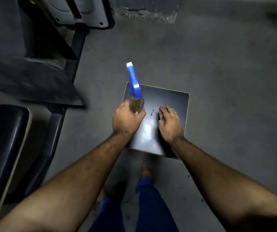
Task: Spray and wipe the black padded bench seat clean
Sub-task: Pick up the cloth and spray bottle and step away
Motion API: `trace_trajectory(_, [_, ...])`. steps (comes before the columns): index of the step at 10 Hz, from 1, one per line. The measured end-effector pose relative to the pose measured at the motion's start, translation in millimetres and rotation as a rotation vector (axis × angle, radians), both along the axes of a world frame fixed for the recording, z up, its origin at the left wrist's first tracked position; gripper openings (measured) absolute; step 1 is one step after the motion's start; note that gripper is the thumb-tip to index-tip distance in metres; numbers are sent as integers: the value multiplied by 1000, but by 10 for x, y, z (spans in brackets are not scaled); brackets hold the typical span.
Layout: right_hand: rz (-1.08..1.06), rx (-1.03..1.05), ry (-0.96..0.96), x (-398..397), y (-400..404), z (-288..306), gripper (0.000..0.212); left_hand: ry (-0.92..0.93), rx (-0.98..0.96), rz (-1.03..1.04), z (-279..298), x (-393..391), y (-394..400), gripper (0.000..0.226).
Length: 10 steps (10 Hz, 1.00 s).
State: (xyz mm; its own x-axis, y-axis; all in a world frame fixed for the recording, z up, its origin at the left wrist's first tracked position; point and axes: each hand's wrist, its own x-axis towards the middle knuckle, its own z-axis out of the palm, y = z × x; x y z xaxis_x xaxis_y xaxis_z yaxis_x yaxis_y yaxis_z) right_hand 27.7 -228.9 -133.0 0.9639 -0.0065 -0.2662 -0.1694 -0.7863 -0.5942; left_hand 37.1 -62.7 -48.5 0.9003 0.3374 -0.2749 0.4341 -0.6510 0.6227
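A square black padded seat sits low in the middle of the view, over a grey concrete floor, its surface shiny with a few wet specks. The right hand presses a dark cloth against it, apparently wiping — fingers spread. The left hand grips a clear spray bottle by its body, blue nozzle pointing away, likely kept ready.
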Motion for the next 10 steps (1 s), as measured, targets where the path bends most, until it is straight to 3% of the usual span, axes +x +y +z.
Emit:
trace_trajectory(3, [88,-156,24,180,41,-767,63,11,40,7,-661,209,-198,35])
trace_trajectory(5, [197,-340,70,124,68,-928,79,-20,-33,36,-827,68,-156,37])
trace_trajectory(7, [116,-230,118,182,94,-670,74,74,-75,71,-756,72,-156,45])
trace_trajectory(8, [-40,-70,115,83,170,-417,73,215,-71,41,-618,-13,-58,54])
trace_trajectory(9, [-225,91,173,-161,318,-58,46,317,-66,41,-411,-227,100,59])
trace_trajectory(10, [-192,224,328,-435,594,191,21,331,-50,91,-178,-480,309,43])
